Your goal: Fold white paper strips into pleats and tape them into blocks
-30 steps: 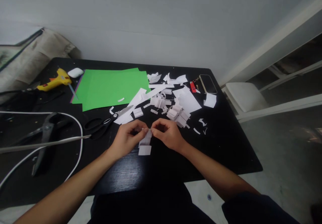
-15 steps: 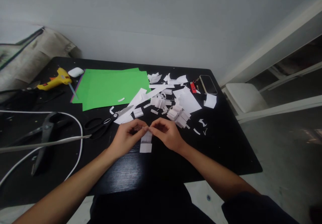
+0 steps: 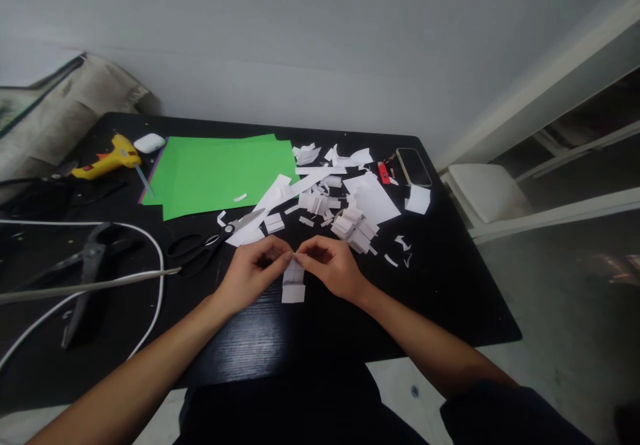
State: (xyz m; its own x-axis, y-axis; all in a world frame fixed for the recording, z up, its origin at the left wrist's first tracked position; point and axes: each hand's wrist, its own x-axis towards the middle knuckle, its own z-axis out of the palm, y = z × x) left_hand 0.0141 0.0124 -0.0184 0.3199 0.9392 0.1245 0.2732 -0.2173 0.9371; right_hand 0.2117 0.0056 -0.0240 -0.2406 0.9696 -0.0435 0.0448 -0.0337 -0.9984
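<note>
pinching a folded paper piece [image 3: 293,292] at its far end in both hands [image 3: 253,272], seemingly mid-shaping, near finished-looking bundles [image 3: 354,229] and apparently unused green sheets [image 3: 220,173].

Folded white paper piece [image 3: 293,292] shifts rightward
Below frame centre, left hand [image 3: 254,270] and right hand [image 3: 332,268] fingertips now sit closer together.

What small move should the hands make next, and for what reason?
Perhaps the left hand and right hand should press the paper firmly at its far end: their fingers meet there, while its near end sticks out unheld.
</note>
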